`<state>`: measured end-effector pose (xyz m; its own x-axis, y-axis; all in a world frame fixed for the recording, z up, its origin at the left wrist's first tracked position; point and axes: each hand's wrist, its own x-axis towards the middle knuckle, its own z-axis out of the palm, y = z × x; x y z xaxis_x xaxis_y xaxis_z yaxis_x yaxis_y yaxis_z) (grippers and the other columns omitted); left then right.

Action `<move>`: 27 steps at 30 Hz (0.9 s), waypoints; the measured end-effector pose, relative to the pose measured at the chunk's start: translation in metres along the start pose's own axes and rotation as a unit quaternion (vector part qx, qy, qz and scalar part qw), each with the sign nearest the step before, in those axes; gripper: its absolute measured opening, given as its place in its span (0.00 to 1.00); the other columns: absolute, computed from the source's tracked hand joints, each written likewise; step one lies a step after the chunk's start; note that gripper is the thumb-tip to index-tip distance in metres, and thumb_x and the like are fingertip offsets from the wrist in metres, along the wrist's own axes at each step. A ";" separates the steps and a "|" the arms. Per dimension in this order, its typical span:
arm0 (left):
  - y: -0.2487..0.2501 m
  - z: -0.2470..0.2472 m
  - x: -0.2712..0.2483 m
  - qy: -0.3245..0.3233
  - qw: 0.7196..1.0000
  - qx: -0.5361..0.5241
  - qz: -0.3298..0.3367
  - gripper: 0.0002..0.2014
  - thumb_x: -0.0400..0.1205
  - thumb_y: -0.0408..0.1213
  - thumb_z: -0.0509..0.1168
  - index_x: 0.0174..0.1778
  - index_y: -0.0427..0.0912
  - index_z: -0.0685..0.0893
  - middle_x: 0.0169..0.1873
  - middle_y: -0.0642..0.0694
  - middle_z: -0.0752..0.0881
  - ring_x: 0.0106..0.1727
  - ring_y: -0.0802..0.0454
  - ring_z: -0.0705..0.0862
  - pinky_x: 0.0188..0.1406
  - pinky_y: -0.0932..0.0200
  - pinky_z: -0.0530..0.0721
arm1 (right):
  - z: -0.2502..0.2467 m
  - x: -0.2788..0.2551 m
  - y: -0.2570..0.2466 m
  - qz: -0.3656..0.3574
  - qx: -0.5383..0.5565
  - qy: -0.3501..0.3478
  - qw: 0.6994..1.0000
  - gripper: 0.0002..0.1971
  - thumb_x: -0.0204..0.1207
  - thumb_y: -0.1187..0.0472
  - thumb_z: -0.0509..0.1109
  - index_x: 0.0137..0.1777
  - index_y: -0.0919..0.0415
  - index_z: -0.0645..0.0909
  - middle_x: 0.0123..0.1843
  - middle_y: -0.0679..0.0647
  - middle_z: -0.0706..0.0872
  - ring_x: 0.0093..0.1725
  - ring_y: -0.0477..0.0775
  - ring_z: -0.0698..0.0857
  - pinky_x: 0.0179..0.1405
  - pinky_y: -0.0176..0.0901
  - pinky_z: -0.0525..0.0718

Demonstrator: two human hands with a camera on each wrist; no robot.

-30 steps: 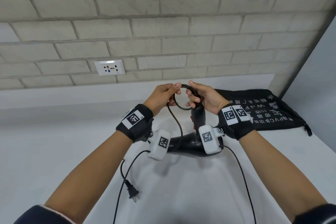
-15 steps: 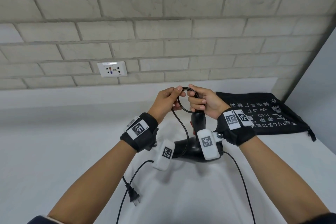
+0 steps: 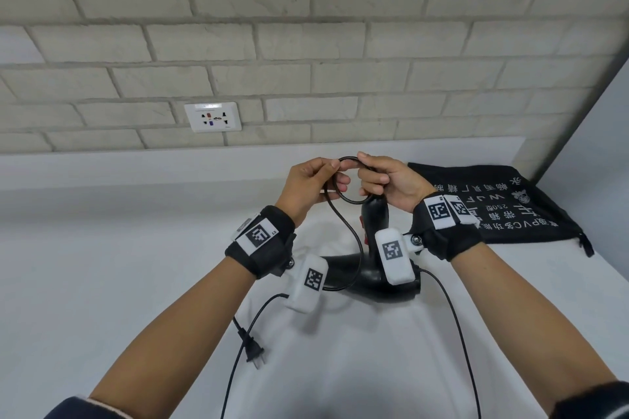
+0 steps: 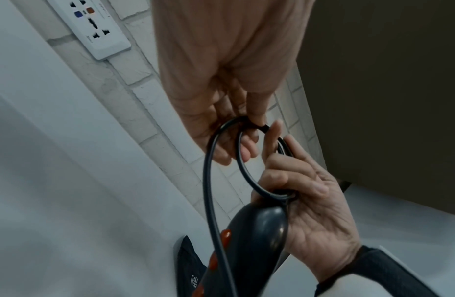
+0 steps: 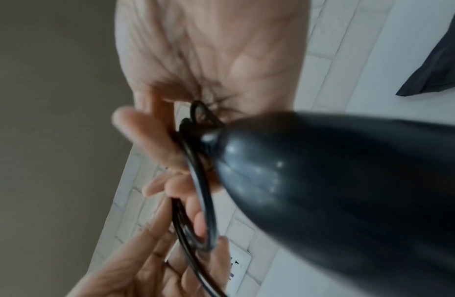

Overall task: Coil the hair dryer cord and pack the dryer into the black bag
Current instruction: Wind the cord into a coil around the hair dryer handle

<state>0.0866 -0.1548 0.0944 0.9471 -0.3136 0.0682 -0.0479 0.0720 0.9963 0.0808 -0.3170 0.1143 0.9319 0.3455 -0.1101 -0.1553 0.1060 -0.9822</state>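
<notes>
In the head view both hands hold a small loop of the black cord point(image 3: 343, 196) above the white counter. My left hand point(image 3: 337, 173) pinches the loop's top between thumb and finger, clearly seen on the cord point(image 4: 242, 170) in the left wrist view. My right hand point(image 3: 366, 170) curls round the loop where it joins the handle end of the black hair dryer point(image 3: 372, 269). The dryer point(image 4: 254, 241) has red buttons on its handle, and its body rests on the counter. Slack cord hangs down to the plug point(image 3: 253, 350). The black bag point(image 3: 503, 204) lies flat at the right.
A white wall socket point(image 3: 212, 116) sits in the brick wall behind the counter point(image 3: 102, 282). A grey wall point(image 3: 595, 163) closes off the right side past the bag. Thin black cables from the wrist cameras trail toward me across the counter.
Both hands have kept hold of the cord loop above the dryer handle with almost no movement. The plug still lies on the counter at the lower left.
</notes>
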 end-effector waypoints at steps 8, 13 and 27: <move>-0.024 -0.014 -0.030 -0.025 0.970 0.237 -0.034 0.23 0.79 0.48 0.63 0.68 0.43 0.73 0.52 0.45 0.87 0.53 0.51 0.84 0.57 0.56 0.80 | -0.023 0.001 0.003 -0.028 0.058 0.048 0.997 0.16 0.84 0.57 0.50 0.46 0.60 0.79 0.09 0.45 0.62 0.10 0.42 0.62 0.19 0.31 0.71; -0.063 0.003 -0.079 -0.175 0.892 0.418 0.011 0.27 0.76 0.50 0.68 0.69 0.46 0.71 0.50 0.47 0.89 0.52 0.52 0.86 0.58 0.56 0.83 | -0.028 0.005 0.005 -0.031 0.068 0.051 0.996 0.17 0.84 0.57 0.50 0.47 0.61 0.80 0.09 0.45 0.62 0.11 0.42 0.62 0.19 0.31 0.70; 0.042 0.016 -0.022 -0.046 0.942 0.237 0.234 0.11 0.80 0.35 0.62 0.51 0.34 0.85 0.44 0.42 0.88 0.46 0.56 0.86 0.51 0.63 0.83 | -0.009 0.000 0.003 -0.015 0.045 0.009 0.999 0.22 0.82 0.59 0.49 0.35 0.56 0.84 0.14 0.43 0.68 0.16 0.42 0.66 0.23 0.34 0.71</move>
<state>0.0589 -0.1600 0.1357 0.7566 -0.4355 0.4877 -0.6101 -0.2020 0.7661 0.0828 -0.3251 0.1099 0.9425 0.3236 -0.0837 -0.1546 0.1998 -0.9676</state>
